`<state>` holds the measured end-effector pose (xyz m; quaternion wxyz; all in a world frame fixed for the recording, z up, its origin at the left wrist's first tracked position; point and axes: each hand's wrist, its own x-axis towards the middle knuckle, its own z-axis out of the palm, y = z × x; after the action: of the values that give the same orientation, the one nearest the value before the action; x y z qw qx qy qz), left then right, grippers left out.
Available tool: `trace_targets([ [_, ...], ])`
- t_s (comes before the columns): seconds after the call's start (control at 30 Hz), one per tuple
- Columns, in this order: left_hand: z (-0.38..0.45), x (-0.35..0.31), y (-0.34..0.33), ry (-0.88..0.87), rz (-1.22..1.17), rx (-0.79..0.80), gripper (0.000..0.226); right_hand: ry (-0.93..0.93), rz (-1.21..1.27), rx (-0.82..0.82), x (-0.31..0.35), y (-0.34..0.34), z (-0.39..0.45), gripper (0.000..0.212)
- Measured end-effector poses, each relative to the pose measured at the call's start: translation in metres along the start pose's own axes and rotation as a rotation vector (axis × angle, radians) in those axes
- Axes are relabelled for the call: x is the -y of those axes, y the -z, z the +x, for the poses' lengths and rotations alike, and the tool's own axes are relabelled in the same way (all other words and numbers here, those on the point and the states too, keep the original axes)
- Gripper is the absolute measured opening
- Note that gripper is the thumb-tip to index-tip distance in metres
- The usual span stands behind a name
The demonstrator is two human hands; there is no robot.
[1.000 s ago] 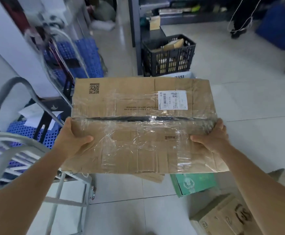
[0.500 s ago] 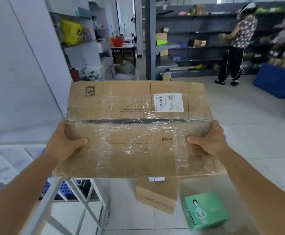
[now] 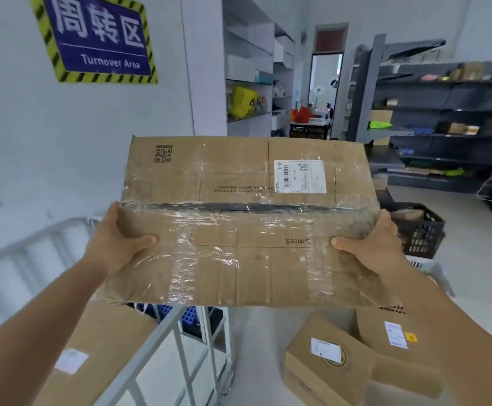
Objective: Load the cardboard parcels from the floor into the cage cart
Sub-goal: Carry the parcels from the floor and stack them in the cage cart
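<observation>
Left fingers [image 3: 139, 240] curled over the left edge of the large cardboard parcel [image 3: 247, 224], thumb on top; left hand [image 3: 116, 241] grasping it. Right fingers [image 3: 347, 243] likewise hooked over the right edge, thumb lying on the taped top face; right hand [image 3: 376, 244] grasping the same parcel. Parcel held flat and level in the air at chest height, wrapped in clear tape, dark seam running across its middle, white shipping label [image 3: 300, 176] near the far right corner, printed QR code at the far left. Below its left half, the grey barred cage cart [image 3: 162, 341], with a brown parcel in the cart [image 3: 92, 356] lying inside and blue mesh visible past the bars. Below the right half, on the pale tiled floor [image 3: 256, 347], two small labelled parcels [image 3: 327, 361] touching each other. Further off: black plastic crate [image 3: 417, 232] on the floor at right, dark shelving [image 3: 444, 118] with goods behind it, white shelving at centre, and a blue "Turnover Area" sign [image 3: 98, 36] on the wall at upper left.
</observation>
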<state>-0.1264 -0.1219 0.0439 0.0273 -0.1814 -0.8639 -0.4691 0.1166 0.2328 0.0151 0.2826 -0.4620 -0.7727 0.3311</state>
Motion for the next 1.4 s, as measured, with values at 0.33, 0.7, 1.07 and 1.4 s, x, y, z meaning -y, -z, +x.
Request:
trace_targets([
  [0.33, -0.076, 0.073, 0.119, 0.194, 0.071, -0.289, 0.085, 0.242, 0.083, 0.271, 0.087, -0.086, -0.04, 0.126],
  [0.7, -0.177, 0.181, 0.261, 0.45, 0.149, -0.553, 0.106, 0.427, 0.045, 0.591, 0.192, -0.209, -0.16, 0.121],
  [1.07, -0.253, 0.297, 0.396, 0.631, 0.232, -0.646, 0.1, 0.482, -0.022, 0.794, 0.266, -0.335, -0.323, 0.122],
  [1.4, -0.306, 0.379, 0.439, 0.839, 0.297, -0.553, 0.086, 0.449, -0.228, 0.977, 0.275, -0.42, -0.412, 0.132],
])
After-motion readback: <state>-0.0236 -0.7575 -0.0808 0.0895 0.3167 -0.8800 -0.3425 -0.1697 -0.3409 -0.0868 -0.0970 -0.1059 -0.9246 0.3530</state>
